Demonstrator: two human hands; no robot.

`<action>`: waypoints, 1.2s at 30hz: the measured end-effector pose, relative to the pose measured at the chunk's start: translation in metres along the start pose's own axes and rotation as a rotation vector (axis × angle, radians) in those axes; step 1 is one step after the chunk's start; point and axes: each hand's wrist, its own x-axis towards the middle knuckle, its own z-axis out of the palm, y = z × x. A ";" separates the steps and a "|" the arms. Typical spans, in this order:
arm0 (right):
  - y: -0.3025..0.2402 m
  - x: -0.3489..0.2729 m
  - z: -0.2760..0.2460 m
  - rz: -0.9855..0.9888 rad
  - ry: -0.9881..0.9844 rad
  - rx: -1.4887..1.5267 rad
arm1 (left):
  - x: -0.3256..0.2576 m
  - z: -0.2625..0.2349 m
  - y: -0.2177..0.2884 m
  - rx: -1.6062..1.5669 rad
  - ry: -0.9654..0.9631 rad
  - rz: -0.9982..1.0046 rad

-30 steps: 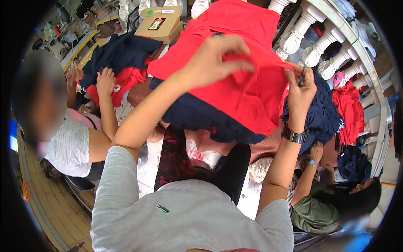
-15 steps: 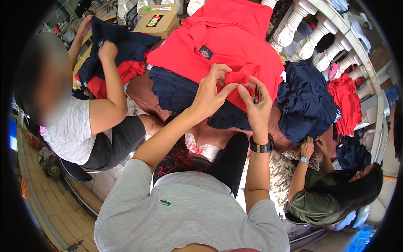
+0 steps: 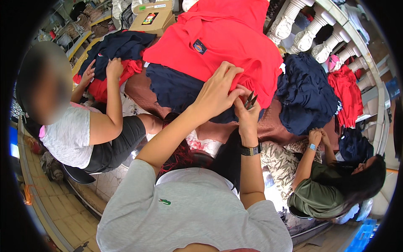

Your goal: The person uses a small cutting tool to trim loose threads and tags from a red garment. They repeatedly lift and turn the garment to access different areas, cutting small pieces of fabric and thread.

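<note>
My left hand point(image 3: 216, 92) shifted onto red shirt point(image 3: 218, 50) hem, fingers pinching fabric, right hand point(image 3: 247, 110) gripping what I take for small snips point(image 3: 250, 100), shirt spread flat, navy badge.

The shirt point(image 3: 226, 50) lies spread on top of a garment heap point(image 3: 176, 88), with a cardboard box point(image 3: 153, 21) behind it to the left, another pile point(image 3: 308, 90) to its right (against the balusters point(image 3: 310, 33)), and both hands at its near edge.

A garment workshop: heaped red shirts point(image 3: 226, 46), navy garments point(image 3: 308, 90), seated workers.
</note>
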 end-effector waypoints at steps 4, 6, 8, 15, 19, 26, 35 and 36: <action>0.016 0.002 0.001 -0.102 -0.098 -0.046 | 0.008 0.016 -0.027 -0.301 -0.062 -0.374; 0.004 -0.002 0.008 -0.057 -0.060 -0.178 | 0.004 0.021 -0.035 -0.383 0.031 -0.385; 0.003 -0.003 0.011 -0.084 -0.046 -0.282 | 0.003 0.017 -0.036 -0.260 0.090 -0.355; -0.003 -0.008 0.005 -0.200 -0.041 -0.245 | -0.020 -0.031 -0.042 -0.890 0.087 -0.586; -0.012 -0.010 -0.007 -0.084 -0.004 -0.104 | -0.064 -0.090 -0.048 -0.678 -0.661 -0.478; -0.014 -0.010 -0.006 -0.058 -0.027 -0.030 | -0.048 -0.068 -0.018 -0.285 -0.163 -0.489; -0.039 -0.030 -0.007 -0.049 0.069 -0.015 | -0.046 -0.024 -0.001 -0.624 -0.185 -0.337; -0.047 -0.033 -0.007 -0.068 0.109 -0.026 | -0.040 -0.026 -0.006 -0.550 -0.044 -0.284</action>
